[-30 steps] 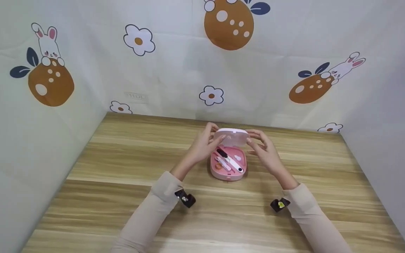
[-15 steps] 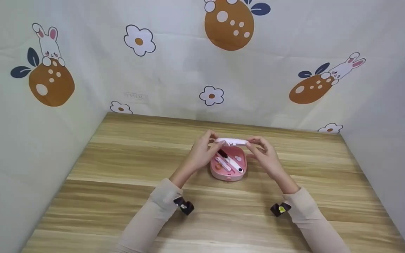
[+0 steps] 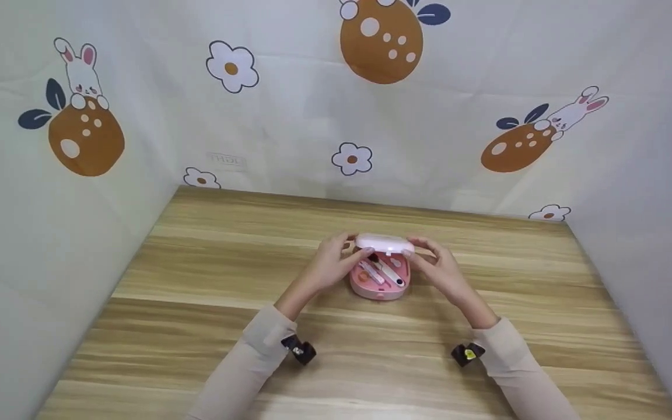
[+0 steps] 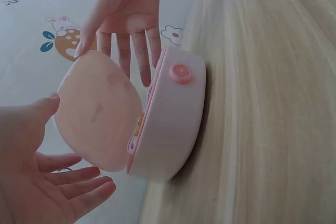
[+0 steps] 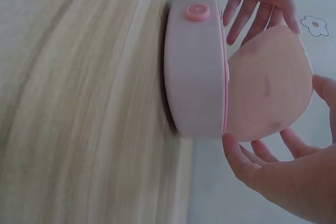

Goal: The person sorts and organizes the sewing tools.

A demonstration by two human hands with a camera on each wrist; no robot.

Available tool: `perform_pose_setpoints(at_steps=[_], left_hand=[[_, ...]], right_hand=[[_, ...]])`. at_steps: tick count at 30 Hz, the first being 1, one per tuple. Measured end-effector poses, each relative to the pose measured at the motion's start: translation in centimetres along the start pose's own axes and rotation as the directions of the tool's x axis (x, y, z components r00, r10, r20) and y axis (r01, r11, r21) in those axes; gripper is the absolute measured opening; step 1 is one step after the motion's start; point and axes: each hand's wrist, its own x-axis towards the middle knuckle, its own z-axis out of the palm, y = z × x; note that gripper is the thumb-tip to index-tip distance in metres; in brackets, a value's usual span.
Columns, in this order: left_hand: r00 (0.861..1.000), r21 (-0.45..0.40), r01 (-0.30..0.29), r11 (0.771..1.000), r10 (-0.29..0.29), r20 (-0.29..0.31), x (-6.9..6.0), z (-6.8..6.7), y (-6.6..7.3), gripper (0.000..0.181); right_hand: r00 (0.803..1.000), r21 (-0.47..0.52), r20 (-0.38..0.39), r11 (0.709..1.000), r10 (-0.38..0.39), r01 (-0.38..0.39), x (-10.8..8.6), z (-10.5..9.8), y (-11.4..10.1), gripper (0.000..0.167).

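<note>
A pink toy case stands on the table with its pale lid tilted partway down over it. My left hand holds the lid's left side, the thumb on its front edge and the fingers behind. On the other side, my right hand holds it the same way. Inside the case lie a white-handled tool with a dark head, a small pink-and-white stick and an orange round piece. Both wrist views show the lid leaning above the case body, which has a round pink button.
The wood-grain table reaches around the case on all sides. Behind it hangs a pale cloth printed with rabbits, oranges and flowers. A small black device sits on the left wrist, another black device on the right.
The lid has swung from upright down toward me and now covers the rear of the case. Both hands have moved down and nearer with it. The case body has stayed put.
</note>
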Motion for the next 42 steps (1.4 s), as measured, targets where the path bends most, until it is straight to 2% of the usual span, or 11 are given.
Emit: perform_pose_setpoints(at_steps=[4,8,14,17,20,25,27,33,39,42], left_hand=[[1.000,0.040,-0.016,0.999,0.015,0.019,-0.3,0.0,-0.3,0.060],[0.999,0.069,-0.029,0.997,0.027,0.037,-0.5,-0.1,-0.6,0.060],[0.998,0.091,-0.043,0.995,0.038,0.057,-0.8,-0.1,-0.8,0.058],[0.996,0.087,-0.050,0.995,0.044,0.072,-0.9,0.0,-1.0,0.058],[0.995,0.110,-0.072,0.991,0.063,0.082,-1.0,0.0,-1.2,0.061],[0.988,0.193,-0.138,0.972,0.122,0.092,-1.1,0.1,-1.4,0.063],[0.985,0.207,-0.160,0.965,0.141,0.101,-1.1,0.1,-1.5,0.063],[0.980,0.233,-0.170,0.957,0.140,0.138,-1.3,0.1,-1.8,0.066],[0.976,0.263,-0.183,0.947,0.143,0.164,-1.5,0.3,-2.1,0.068],[0.973,0.271,-0.205,0.941,0.165,0.162,-1.7,0.4,-2.2,0.067]], right_hand=[[0.999,-0.031,0.036,0.999,0.015,-0.013,-0.2,-0.1,0.3,0.055],[0.998,-0.047,0.059,0.999,-0.002,0.005,-0.4,0.0,0.6,0.057],[0.994,-0.023,0.107,1.000,-0.008,0.011,-0.6,0.0,0.9,0.064],[0.992,-0.042,0.124,0.999,-0.018,0.024,-0.7,0.1,1.1,0.068],[0.990,-0.052,0.134,0.998,-0.033,0.040,-0.8,0.2,1.2,0.070],[0.989,-0.080,0.124,0.993,-0.080,0.091,-1.0,0.5,1.3,0.069],[0.987,-0.102,0.121,0.988,-0.104,0.116,-1.1,0.6,1.3,0.069],[0.976,-0.172,0.123,0.965,-0.179,0.199,-1.3,0.7,1.6,0.068],[0.967,-0.222,0.126,0.943,-0.223,0.247,-1.6,0.9,2.0,0.066],[0.963,-0.256,0.123,0.930,-0.241,0.265,-1.7,1.0,2.1,0.067]])
